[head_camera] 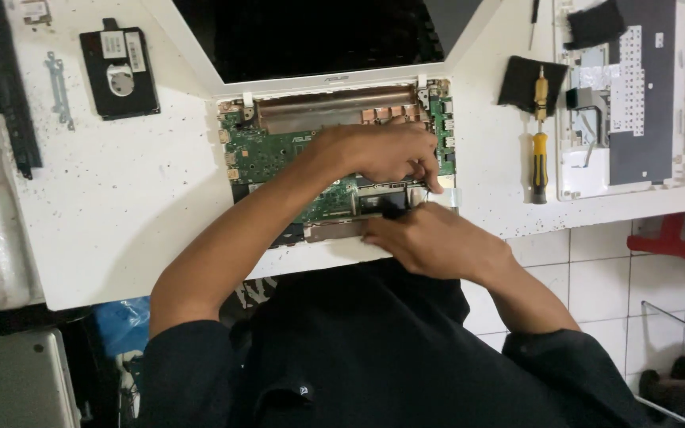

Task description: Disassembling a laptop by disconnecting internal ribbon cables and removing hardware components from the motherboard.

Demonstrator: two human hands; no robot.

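An opened white laptop (200,55) lies on the white table with its green circuit board (259,150) bare. My left hand (386,150) rests over the board's right side, fingers curled down at a small part near the lower right corner. My right hand (438,242) lies at the laptop's front edge, fingertips pressed on a black part (386,208) beside a metal bracket. What my fingers pinch is hidden by the hands themselves.
A yellow-handled screwdriver (540,162) lies right of the laptop by a black pad (521,79). The removed keyboard cover (636,103) sits far right. A black hard drive (119,73), a metal bracket (59,89) and a long black strip (5,87) lie left.
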